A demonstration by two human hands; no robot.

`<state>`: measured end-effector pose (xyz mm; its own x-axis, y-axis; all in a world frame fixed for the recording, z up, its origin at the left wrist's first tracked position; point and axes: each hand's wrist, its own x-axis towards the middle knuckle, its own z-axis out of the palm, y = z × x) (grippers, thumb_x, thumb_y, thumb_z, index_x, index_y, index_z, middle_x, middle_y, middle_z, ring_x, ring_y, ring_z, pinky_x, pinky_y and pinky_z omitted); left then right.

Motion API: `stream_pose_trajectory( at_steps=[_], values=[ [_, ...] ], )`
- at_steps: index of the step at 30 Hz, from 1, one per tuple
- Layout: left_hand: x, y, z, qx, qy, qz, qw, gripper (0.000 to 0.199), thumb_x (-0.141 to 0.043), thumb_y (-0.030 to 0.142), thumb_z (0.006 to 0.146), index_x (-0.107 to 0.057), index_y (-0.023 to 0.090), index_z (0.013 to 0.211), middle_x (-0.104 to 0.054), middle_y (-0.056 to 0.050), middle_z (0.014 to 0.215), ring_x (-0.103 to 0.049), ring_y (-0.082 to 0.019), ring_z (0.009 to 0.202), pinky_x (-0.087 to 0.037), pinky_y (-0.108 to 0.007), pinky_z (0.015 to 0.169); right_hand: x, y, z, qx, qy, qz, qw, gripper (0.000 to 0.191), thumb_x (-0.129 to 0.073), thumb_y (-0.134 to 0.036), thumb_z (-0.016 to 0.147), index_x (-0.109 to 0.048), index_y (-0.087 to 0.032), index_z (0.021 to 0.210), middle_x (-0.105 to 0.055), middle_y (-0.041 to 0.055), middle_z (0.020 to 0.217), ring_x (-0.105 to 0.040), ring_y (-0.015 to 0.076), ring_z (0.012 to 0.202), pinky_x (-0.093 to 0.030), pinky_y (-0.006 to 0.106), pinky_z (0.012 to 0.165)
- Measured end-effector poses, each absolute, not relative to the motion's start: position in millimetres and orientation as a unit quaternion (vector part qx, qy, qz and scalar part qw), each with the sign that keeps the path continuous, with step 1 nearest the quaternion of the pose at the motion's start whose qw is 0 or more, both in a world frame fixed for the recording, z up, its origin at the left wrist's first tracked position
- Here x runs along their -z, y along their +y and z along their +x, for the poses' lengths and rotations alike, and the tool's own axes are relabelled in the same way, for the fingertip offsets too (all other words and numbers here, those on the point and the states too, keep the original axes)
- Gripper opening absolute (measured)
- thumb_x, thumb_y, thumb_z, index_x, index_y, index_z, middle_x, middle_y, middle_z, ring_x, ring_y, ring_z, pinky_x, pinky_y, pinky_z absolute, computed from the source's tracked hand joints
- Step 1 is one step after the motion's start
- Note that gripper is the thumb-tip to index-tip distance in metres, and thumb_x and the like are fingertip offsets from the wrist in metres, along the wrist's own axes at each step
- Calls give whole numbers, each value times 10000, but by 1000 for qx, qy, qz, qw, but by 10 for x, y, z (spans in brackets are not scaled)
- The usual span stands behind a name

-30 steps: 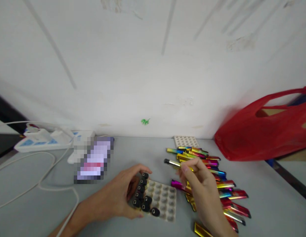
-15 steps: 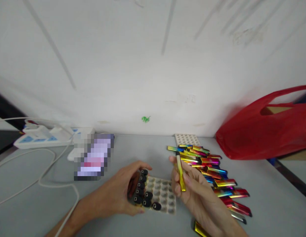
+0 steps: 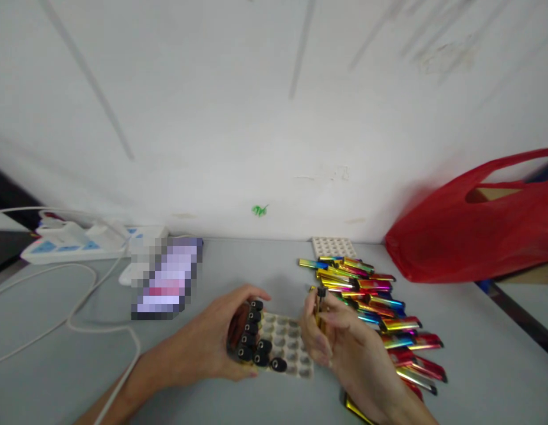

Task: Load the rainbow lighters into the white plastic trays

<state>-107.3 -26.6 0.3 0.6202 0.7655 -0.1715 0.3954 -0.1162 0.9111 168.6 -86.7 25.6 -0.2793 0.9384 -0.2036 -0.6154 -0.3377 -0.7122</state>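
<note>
Right hand [image 3: 347, 342] is now pinching the gold stick [image 3: 319, 308] upright instead of sideways, so it's matching the black-ended sticks [image 3: 261, 358] in the tray [image 3: 292, 347], whose left edge the left hand [image 3: 203, 343] is clasping.

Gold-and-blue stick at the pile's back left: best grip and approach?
I'd pinch the stick's gold left end across its long sides, coming from above left: it lies flat and juts clear of the pile, while neighbours crowd its right end.

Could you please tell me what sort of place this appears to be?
Probably a makeshift indoor workspace, judging by the grey table, the power strip on its left and the heap of shiny sticks on its right.
</note>
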Motion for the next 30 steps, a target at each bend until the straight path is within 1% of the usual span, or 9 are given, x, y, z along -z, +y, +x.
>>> stream_pose_trajectory(
  at_steps=[3, 6, 9, 11, 15, 18, 21, 24, 30],
  values=[
    [-44, -270, -1070, -176, 401, 719, 540, 892, -1033, 247, 680, -628, 324, 1471, -755, -3, 1222, -759, -289, 1045, -615, -327, 857, -270, -859, 1682, -777, -261, -304, 486, 455, -793, -637, 1057, -798, -184, 1010, -485, -38, 734, -350, 153, 678, -392, 261, 659],
    [-84, -277, -1057, -179, 400, 716, 543, 906, -1038, 253, 666, -639, 319, 1477, -749, -9, 1231, -752, -292, 1043, -612, -333, 852, -223, -856, 1654, -763, -265, -328, 491, 567, -782, -746, 1043, -831, -181, 1051, -503, -30, 742, -389, 154, 674, -408, 258, 642],
    [-103, -287, -1041, -181, 400, 713, 546, 896, -1038, 264, 678, -640, 312, 1480, -743, -10, 1226, -746, -289, 1040, -613, -336, 857, -177, -862, 1614, -735, -265, -358, 511, 524, -826, -712, 1036, -813, -188, 1026, -593, -1, 821, -500, 150, 690, -456, 256, 644],
    [-102, -294, -1034, -186, 402, 710, 547, 886, -1045, 268, 678, -643, 306, 1467, -741, -13, 1230, -740, -283, 1035, -614, -331, 852, -177, -869, 1599, -721, -278, -366, 519, 450, -860, -634, 1049, -760, -201, 974, -645, 3, 858, -514, 127, 649, -437, 246, 615],
    [-81, -298, -1035, -189, 396, 710, 551, 868, -1051, 272, 692, -640, 303, 1456, -747, -15, 1240, -739, -268, 1019, -616, -317, 840, -227, -884, 1625, -719, -296, -360, 516, 364, -856, -532, 1092, -700, -228, 967, -587, -57, 731, -325, 92, 533, -296, 231, 528],
    [-65, -288, -1047, -187, 395, 717, 543, 879, -1045, 264, 693, -636, 307, 1470, -748, -13, 1242, -744, -274, 1043, -619, -312, 846, -263, -889, 1667, -760, -277, -335, 483, 456, -803, -642, 1097, -742, -205, 984, -520, -49, 709, -350, 130, 619, -358, 236, 591],
    [-59, -277, -1060, -188, 394, 728, 528, 886, -1054, 272, 683, -641, 311, 1466, -747, -20, 1281, -748, -288, 1084, -624, -310, 853, -268, -874, 1684, -790, -278, -303, 456, 663, -686, -790, 1098, -691, -193, 808, -456, -33, 720, -369, 152, 678, -421, 264, 675],
    [-58, -275, -1067, -185, 389, 726, 535, 858, -1047, 270, 693, -641, 318, 1448, -749, -1, 1231, -754, -269, 1024, -620, -301, 832, -245, -844, 1670, -791, -297, -294, 447, 718, -667, -832, 1075, -557, -231, 697, -386, -47, 704, -305, 149, 652, -361, 273, 637],
    [-56, -278, -1055, -189, 391, 722, 539, 879, -1051, 230, 672, -644, 327, 1445, -738, 3, 1252, -752, -271, 1054, -622, -298, 845, -218, -829, 1632, -780, -299, -306, 456, 725, -728, -836, 1009, -411, -277, 674, -258, -105, 610, -153, 121, 557, -184, 286, 527]
  ],
)
